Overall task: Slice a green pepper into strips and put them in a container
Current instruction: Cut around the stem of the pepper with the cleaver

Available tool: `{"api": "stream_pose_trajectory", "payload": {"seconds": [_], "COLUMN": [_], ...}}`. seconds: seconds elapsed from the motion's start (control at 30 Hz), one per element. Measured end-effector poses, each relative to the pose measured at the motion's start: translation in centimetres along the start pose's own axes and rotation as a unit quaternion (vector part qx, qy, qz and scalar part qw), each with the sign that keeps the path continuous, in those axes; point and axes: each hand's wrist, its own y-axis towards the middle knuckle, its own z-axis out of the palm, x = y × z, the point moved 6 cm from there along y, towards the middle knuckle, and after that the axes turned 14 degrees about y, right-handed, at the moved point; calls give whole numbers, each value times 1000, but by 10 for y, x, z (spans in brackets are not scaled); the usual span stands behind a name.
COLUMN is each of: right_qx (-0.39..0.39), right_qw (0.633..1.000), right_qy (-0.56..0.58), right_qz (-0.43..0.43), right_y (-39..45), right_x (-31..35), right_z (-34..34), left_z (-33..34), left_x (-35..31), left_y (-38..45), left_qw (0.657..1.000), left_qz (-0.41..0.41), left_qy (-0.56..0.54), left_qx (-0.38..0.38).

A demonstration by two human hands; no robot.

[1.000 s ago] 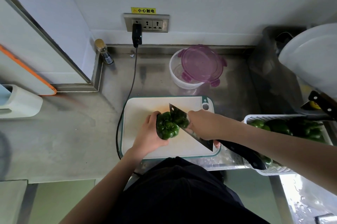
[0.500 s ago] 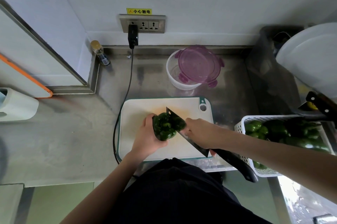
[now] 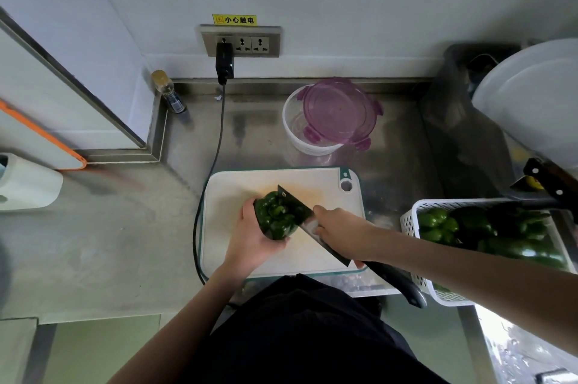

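Knife [image 3: 308,222] in pepper [image 3: 275,219] (left hand [image 3: 253,238] gripping).

Pepper [image 3: 275,219] under knife [image 3: 300,211], perhaps half-cut

I see both forearms bare, with no sleeves reaching the left hand [image 3: 253,242] or right hand [image 3: 342,228]. The torso wears a plain black garment [image 3: 300,330].

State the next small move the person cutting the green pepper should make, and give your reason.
Probably press the knife down through the green pepper. The blade already rests on its right side, the left hand steadies it on the cutting board, the right hand presses the blade, and no strips are cut yet.
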Motion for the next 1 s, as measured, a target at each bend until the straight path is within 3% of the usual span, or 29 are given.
{"api": "stream_pose_trajectory", "payload": {"seconds": [0.2,0.33,0.57,0.87,1.0], "right_qx": [49,61,-14,-43,-46], "right_qw": [996,995,999,989,989], "right_qy": [-66,-71,-20,120,129], "right_qz": [-23,-15,30,70,58], "right_y": [-10,-14,-32,-38,-41], "right_x": [13,15,0,-5,5], "right_z": [-34,-57,-74,-37,-39], "left_z": [4,4,14,-7,-18], "left_x": [-4,-1,-6,-12,-16], "left_y": [-2,-5,-8,-4,11], "left_qw": [998,999,999,994,987], "left_qz": [48,29,0,46,44], "left_qy": [43,27,-14,97,145], "left_qx": [3,-4,29,11,55]}}
